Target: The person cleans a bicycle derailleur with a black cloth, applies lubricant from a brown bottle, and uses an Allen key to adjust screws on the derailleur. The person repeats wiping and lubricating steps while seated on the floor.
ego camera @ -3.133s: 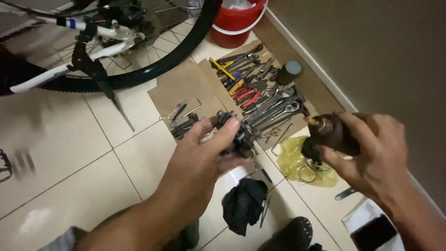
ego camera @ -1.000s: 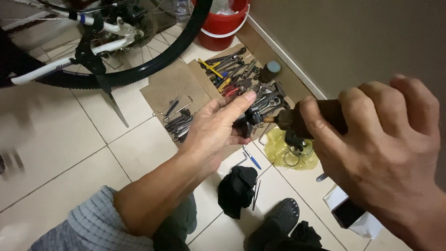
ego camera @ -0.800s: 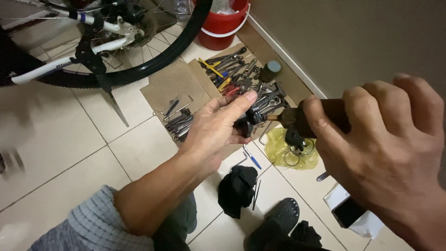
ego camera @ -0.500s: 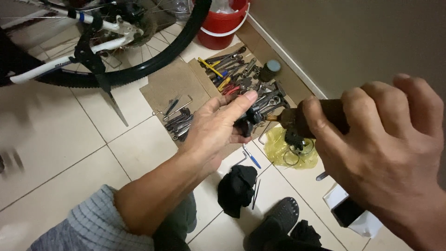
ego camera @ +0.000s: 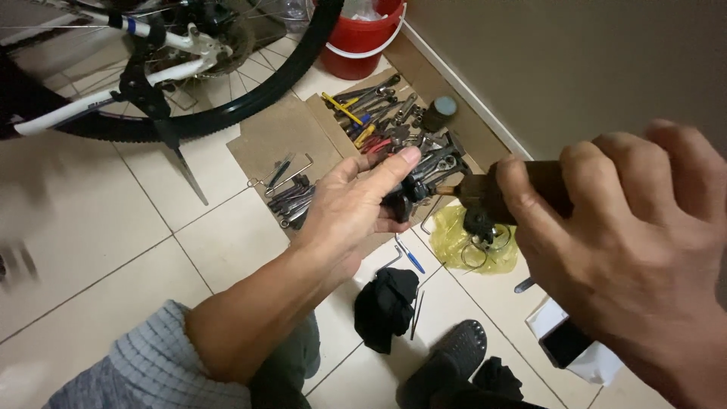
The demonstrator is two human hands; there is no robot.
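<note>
Black bike part (ego camera: 400,203) gripped in left hand (ego camera: 356,208), fingers curled round it, held above cardboard sheet (ego camera: 276,136); right hand (ego camera: 628,250) clamped on dark tool handle (ego camera: 515,193), tip meeting part; wrenches (ego camera: 379,121) spread on cardboard; red bucket (ego camera: 363,42), bicycle wheel (ego camera: 219,113) beyond.

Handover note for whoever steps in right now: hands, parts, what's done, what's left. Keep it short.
Left hand: closed around a small black metal part, held above the floor tiles.
Right hand: gripping a dark wooden-handled tool, its tip pointed at the part.
Around: spanners and pliers spread on cardboard, hex keys at its edge, yellow bag, black rag, red bucket, bicycle wheel behind.
Done: part and tool are both in hand and lined up.
Left: whether the tip is seated in the part cannot be told; check that first.
</note>
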